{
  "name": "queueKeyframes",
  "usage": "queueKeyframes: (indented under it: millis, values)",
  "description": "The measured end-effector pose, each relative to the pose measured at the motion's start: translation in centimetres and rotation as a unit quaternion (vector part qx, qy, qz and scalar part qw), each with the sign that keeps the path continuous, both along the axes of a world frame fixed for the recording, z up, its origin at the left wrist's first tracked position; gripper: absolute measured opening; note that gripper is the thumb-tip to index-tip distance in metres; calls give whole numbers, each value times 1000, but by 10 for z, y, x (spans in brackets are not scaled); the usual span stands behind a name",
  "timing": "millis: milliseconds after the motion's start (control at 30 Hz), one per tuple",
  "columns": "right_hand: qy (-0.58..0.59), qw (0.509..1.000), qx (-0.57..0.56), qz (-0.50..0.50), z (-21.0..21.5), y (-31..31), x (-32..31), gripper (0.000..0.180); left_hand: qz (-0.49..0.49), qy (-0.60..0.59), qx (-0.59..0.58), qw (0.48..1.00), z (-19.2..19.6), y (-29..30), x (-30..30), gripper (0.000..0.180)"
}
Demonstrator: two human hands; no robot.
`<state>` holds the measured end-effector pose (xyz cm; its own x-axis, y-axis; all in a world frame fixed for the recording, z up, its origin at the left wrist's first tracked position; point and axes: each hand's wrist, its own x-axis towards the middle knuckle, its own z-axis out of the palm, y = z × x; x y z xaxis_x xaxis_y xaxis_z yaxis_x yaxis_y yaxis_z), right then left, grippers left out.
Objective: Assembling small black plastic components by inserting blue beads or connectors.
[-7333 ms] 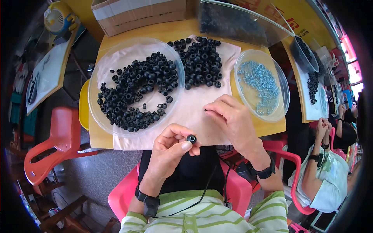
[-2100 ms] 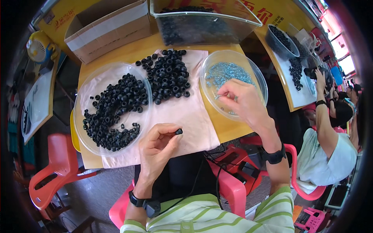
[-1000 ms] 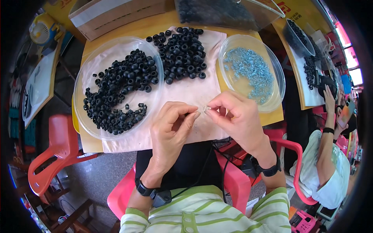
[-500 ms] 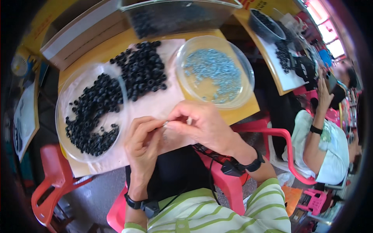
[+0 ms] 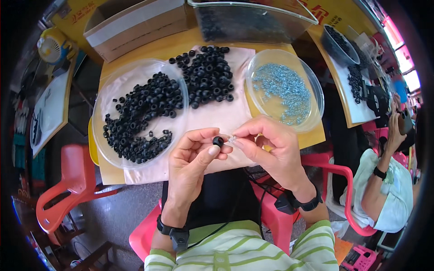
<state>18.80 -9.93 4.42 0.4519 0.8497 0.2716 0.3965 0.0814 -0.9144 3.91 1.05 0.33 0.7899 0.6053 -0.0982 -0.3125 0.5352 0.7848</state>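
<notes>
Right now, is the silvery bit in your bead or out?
Out: the right hand pinches the silvery bit beside the bead.

L hand [image 5: 191,157], R hand [image 5: 275,148], both pinching, v. close tog.

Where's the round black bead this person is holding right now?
In the head view, the round black bead is near the picture's middle, pinched in the left hand, just left of the small, clear, glittery piece held by the right hand.
</notes>
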Motion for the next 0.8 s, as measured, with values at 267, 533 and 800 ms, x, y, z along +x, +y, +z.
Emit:
queueKeyframes:
  millis: [267, 533, 800]
  values:
    - [-138, 990, 29, -1, 10, 6, -19, 17, 25, -10, -12, 1000, -5, -2, -14, 23]
    - [-248, 965, 86, -3, 4, 5, -24, 16, 108, 4, 61, 992, -16, -7, -22, 21]
    - [-241, 964, 115, -10, 1, 0, -25, 17, 87, -35, 50, 994, -22, -7, -28, 23]
